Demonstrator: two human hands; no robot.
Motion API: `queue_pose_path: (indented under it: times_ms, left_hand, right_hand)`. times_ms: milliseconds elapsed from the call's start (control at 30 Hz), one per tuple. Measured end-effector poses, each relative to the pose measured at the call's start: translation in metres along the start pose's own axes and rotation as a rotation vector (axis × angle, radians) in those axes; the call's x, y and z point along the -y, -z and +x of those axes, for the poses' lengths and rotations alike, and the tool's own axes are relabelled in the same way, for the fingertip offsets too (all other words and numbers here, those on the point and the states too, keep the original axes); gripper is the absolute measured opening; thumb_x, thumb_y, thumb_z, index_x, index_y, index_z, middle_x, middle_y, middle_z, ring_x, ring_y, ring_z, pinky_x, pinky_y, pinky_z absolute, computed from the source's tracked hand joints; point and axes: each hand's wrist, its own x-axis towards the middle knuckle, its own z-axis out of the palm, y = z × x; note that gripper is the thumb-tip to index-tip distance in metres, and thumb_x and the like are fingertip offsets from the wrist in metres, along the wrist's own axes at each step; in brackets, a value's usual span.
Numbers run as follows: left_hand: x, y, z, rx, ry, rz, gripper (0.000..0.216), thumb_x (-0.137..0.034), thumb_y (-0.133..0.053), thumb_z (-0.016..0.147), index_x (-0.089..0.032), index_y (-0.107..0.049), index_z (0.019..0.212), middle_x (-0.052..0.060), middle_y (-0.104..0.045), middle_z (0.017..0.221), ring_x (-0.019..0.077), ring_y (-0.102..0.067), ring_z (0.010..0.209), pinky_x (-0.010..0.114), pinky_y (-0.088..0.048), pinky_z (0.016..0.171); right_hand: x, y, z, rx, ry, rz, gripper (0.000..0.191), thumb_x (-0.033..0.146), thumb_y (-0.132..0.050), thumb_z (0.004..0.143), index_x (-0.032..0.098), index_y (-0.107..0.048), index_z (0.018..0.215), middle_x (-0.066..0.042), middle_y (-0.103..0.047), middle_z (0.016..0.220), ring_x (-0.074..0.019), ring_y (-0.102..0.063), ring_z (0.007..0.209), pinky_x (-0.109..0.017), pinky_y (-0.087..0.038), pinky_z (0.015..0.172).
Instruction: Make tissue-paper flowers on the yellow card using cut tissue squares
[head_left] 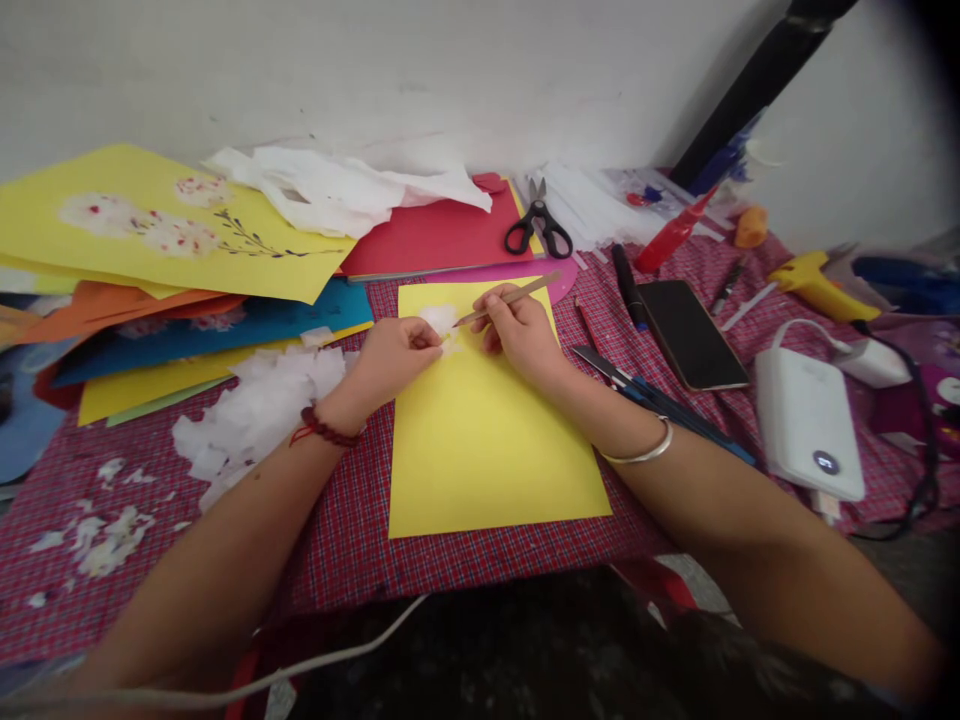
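A sheet of yellow paper [495, 440] lies in front of me on the checked cloth. Near its top left is a small white tissue patch [437, 318]. My right hand [521, 335] is closed around a pencil [534, 287], held slanting, its dark tip at the patch's right edge. Just below and left of the patch is my left hand [401, 355], thumb and fingers pressed together at the sheet's left edge. Whatever they may pinch is too small to make out. A heap of torn white tissue pieces [262, 410] lies beside my left wrist.
Behind the sheet lie black scissors [538, 225] and red paper [442, 235]. A yellow sheet with tissue flowers [277, 265] tops the stack at left. Right of my forearm are a utility knife [667, 405], phone [691, 335], power bank [810, 420] and yellow glue gun [825, 285].
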Motion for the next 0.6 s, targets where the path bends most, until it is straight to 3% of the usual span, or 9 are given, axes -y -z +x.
queue_pose_path:
  times_ms: [233,600]
  left_hand:
    - [-0.002,-0.005,0.009,-0.127,0.053,0.152,0.003,-0.019,-0.062,0.07,-0.017,-0.064,0.068,0.003,-0.069,0.071,0.0157,-0.059,0.065,0.027,-0.04,0.058]
    - [0.002,-0.007,0.009,-0.162,0.044,0.08,0.006,-0.019,-0.063,0.071,-0.018,-0.06,0.066,0.002,-0.063,0.063,0.0152,-0.056,0.062,0.027,-0.039,0.056]
  right_hand:
    - [0.008,0.001,-0.01,0.005,0.157,0.045,0.043,0.061,-0.056,0.093,0.02,-0.054,0.081,0.003,-0.059,0.06,-0.008,-0.055,0.044,-0.02,-0.044,0.043]
    - [-0.002,0.0,-0.014,0.188,0.25,-0.348,0.022,0.034,-0.047,0.099,0.019,-0.059,0.087,-0.003,-0.065,0.077,-0.0128,-0.058,0.06,-0.026,-0.046,0.056]
